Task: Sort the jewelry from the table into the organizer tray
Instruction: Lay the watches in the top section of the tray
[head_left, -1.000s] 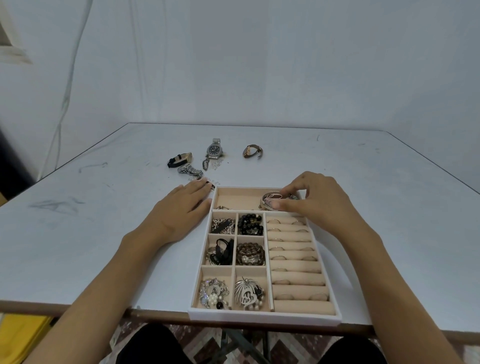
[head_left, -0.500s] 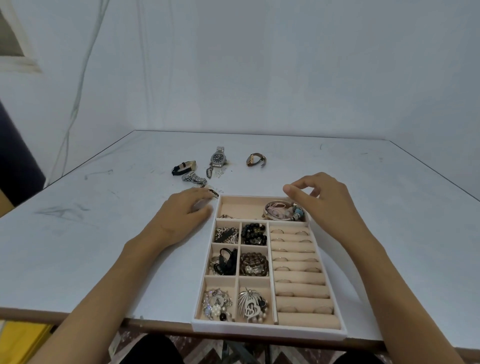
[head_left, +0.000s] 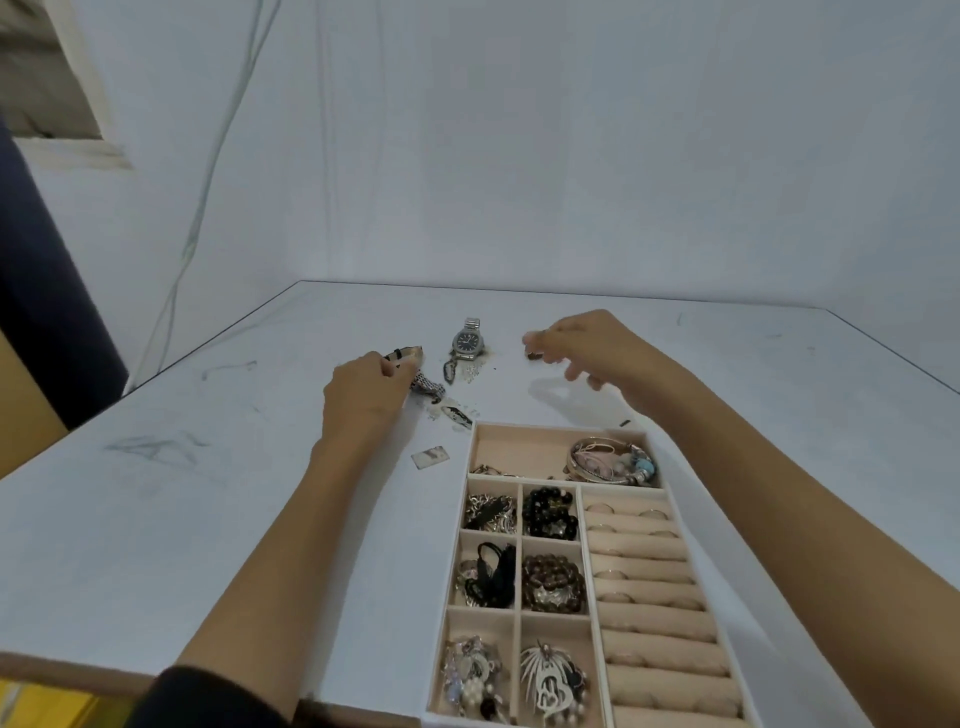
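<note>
Two bare arms are extending across the scuffed white tabletop (head_left: 156, 519), past the cream velvet-lined organizer tray (head_left: 519, 449) sitting at its near edge, because the unsorted jewelry is lying farther back. Most tray compartments are already holding pieces.

The left hand (head_left: 363, 395) is curling its fingers at a black-strapped gold watch (head_left: 408, 355), apparently to lift it; I cannot tell whether it is gripping. The right hand (head_left: 597, 353), blurred, is hovering with loosely bent fingers over a small brown-strapped watch (head_left: 534, 356); contact is unclear.

Between them a silver steel-bracelet watch (head_left: 469, 341) is lying untouched. A black-and-white patterned strap (head_left: 428, 385) is lying just beside the left hand.
</note>
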